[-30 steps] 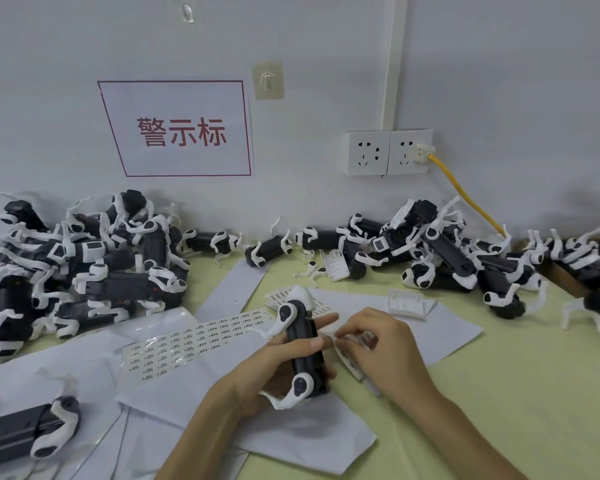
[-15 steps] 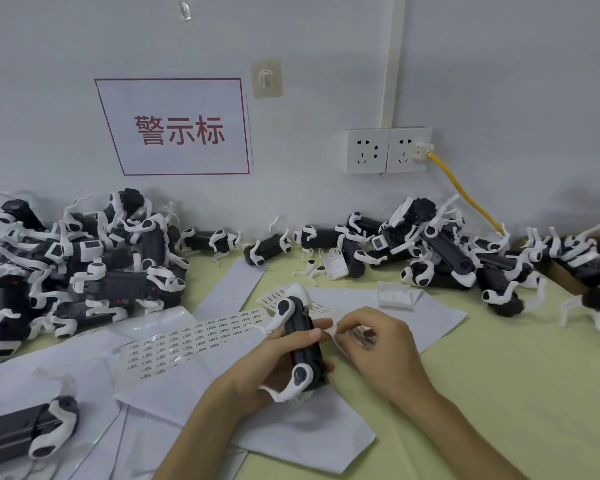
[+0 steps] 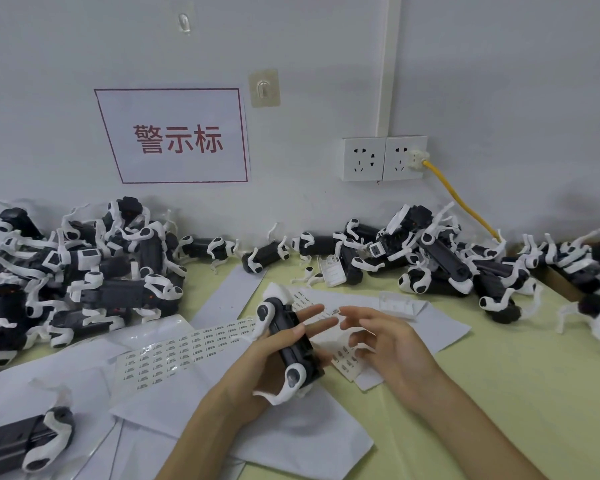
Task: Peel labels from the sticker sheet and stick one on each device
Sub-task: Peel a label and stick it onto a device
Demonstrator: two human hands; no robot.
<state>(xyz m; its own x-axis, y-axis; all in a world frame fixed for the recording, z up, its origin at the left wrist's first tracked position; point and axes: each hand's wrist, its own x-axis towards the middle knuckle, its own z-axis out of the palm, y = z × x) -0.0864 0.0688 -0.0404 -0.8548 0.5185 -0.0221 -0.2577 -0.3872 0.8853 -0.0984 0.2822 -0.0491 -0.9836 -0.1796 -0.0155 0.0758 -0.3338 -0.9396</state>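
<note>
My left hand (image 3: 253, 362) holds a black device with white end caps (image 3: 293, 344) upright over the papers; its thumb lies across the body and its fingers reach out behind. My right hand (image 3: 388, 344) hovers just to the right with its fingers spread and relaxed. A small printed label (image 3: 335, 310) sits at the tip of my right index finger, between the two hands; I cannot tell whether it clings to the finger. A long sticker sheet (image 3: 187, 348) lies left of the device, and another strip of labels (image 3: 347, 363) lies under my right hand.
Large piles of black-and-white devices lie at the left (image 3: 84, 278) and along the wall to the right (image 3: 447, 265). One device (image 3: 25, 441) lies at the near left. White backing papers (image 3: 291, 441) cover the yellow-green table (image 3: 499, 393). A yellow cable (image 3: 465, 206) runs from the wall socket.
My right hand has opened from its pinch at the strip and lifted away slightly. My left fingers have straightened behind the device, which stays in that hand.
</note>
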